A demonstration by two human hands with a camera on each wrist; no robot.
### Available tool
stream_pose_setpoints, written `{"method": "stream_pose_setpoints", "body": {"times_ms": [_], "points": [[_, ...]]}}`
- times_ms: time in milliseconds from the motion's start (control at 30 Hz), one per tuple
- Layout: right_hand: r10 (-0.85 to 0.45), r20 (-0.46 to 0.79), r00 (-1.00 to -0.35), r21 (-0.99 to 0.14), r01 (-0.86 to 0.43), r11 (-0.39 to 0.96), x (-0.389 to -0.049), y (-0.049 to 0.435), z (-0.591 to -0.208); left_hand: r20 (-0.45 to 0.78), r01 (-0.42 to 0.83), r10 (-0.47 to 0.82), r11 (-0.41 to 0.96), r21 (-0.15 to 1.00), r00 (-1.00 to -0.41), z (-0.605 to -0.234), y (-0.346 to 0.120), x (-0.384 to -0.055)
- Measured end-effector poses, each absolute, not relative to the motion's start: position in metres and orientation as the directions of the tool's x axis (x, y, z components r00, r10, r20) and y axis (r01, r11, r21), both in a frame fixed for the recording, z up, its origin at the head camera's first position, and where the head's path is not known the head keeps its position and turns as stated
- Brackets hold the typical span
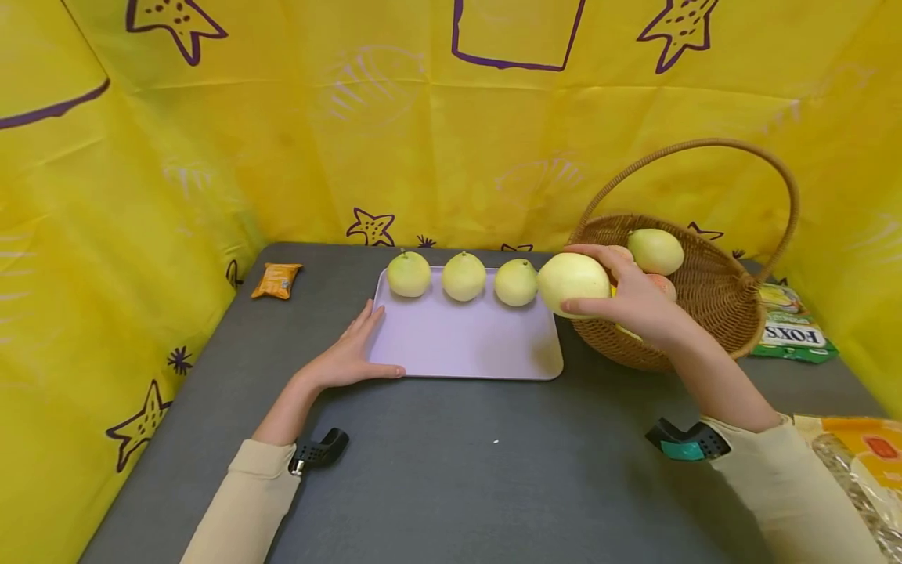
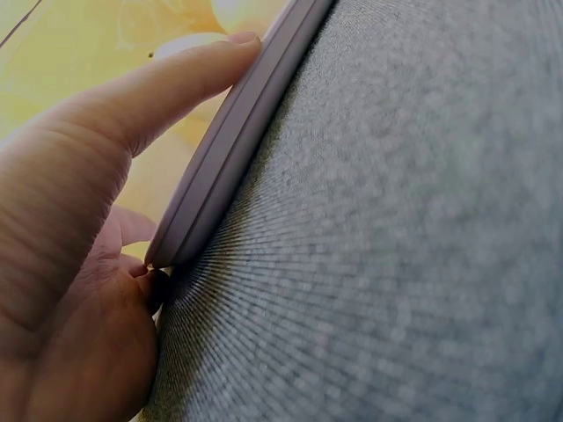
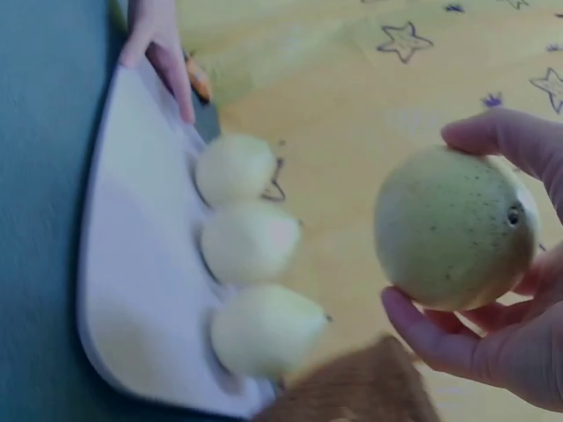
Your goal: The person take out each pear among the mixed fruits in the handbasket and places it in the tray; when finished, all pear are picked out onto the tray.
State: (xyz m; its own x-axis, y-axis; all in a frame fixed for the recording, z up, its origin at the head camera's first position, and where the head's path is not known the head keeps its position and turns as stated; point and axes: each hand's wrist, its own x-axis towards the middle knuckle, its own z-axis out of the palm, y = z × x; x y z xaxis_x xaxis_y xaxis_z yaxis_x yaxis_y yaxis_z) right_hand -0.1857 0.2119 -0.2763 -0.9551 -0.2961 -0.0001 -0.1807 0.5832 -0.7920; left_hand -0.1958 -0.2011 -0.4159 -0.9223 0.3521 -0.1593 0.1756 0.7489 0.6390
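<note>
My right hand [image 1: 644, 301] holds a pale green pear [image 1: 574, 285], thumb and fingers around it, above the right end of a lilac tray [image 1: 465, 345]. In the right wrist view, the dark blossom end of this held pear [image 3: 457, 229] is visible. Along the tray's far side stand three similar pears [image 1: 409, 273], [image 1: 463, 276], [image 1: 516, 282] in a row. My left hand [image 1: 345, 352] rests at the tray's near left corner, fingers extended along the left edge and thumb straight on the near rim. In the left wrist view that thumb [image 2: 167, 88] touches the rim.
A tall-handled wicker basket [image 1: 719, 313] stands right of the tray, holding another pear [image 1: 655, 251] and reddish fruit partly behind my right hand. A green FOX'S bag [image 1: 792, 329] lies beyond it. A small orange packet [image 1: 277, 280] lies left; an orange-and-clear bag [image 1: 860, 462] lies near right.
</note>
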Motion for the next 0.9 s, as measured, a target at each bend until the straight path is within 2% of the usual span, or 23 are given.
{"method": "stream_pose_setpoints", "body": {"times_ms": [200, 900], "points": [[-0.293, 0.011, -0.956, -0.877, -0.15, 0.457, -0.189, 0.184, -0.293, -0.153, 0.175, 0.352, 0.741, 0.648, -0.924, -0.415, -0.2, -0.196], [-0.319, -0.026, -0.947, -0.961, -0.064, 0.27, -0.206, 0.109, -0.359, -0.169, 0.155, 0.337, 0.749, 0.644, -0.926, -0.416, -0.202, -0.196]]}}
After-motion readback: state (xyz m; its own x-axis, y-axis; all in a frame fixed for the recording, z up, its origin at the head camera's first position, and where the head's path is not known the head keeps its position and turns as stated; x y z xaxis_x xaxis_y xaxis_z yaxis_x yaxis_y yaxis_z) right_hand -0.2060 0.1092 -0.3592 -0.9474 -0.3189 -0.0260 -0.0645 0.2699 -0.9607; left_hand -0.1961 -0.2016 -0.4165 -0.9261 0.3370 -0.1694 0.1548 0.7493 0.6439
